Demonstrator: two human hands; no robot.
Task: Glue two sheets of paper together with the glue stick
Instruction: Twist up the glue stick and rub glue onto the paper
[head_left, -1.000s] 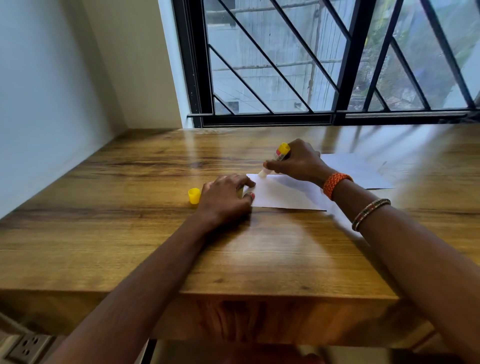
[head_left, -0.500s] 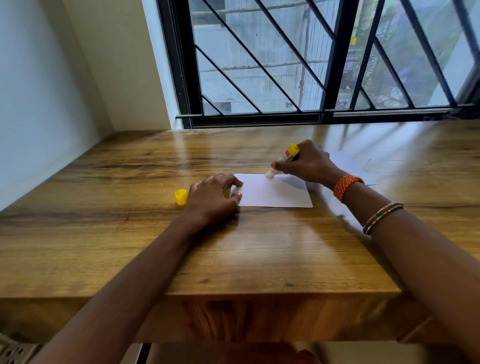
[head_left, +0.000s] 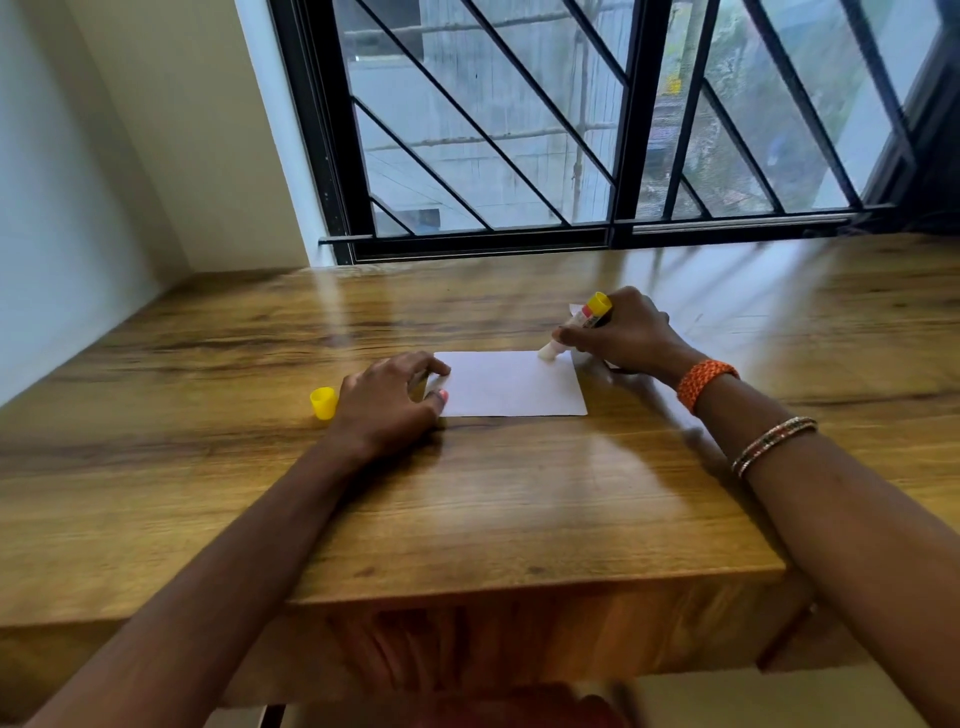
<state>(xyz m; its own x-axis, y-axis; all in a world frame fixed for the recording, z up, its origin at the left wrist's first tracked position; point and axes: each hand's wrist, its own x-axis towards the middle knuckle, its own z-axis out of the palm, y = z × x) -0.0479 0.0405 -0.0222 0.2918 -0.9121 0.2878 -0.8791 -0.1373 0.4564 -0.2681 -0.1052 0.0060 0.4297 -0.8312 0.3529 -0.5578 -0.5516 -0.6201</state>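
Note:
A white sheet of paper (head_left: 511, 384) lies flat on the wooden table (head_left: 467, 509). My left hand (head_left: 387, 402) presses its fingertips on the sheet's left edge. My right hand (head_left: 626, 332) grips a glue stick (head_left: 579, 325) with a yellow end, tilted, its white tip touching the sheet's far right corner. A second white sheet (head_left: 691, 325) lies behind my right hand, mostly hidden by it and by glare. The yellow cap (head_left: 323, 402) of the glue stick lies on the table just left of my left hand.
A black-barred window (head_left: 597, 130) runs along the table's far edge. Pale walls (head_left: 78, 208) close off the left side. The table's front edge (head_left: 519, 587) is near my body.
The glue stick's tip has moved right along the sheet's far edge, from near its left end to its right corner. My left hand keeps pressing the left edge. The camera has tilted.

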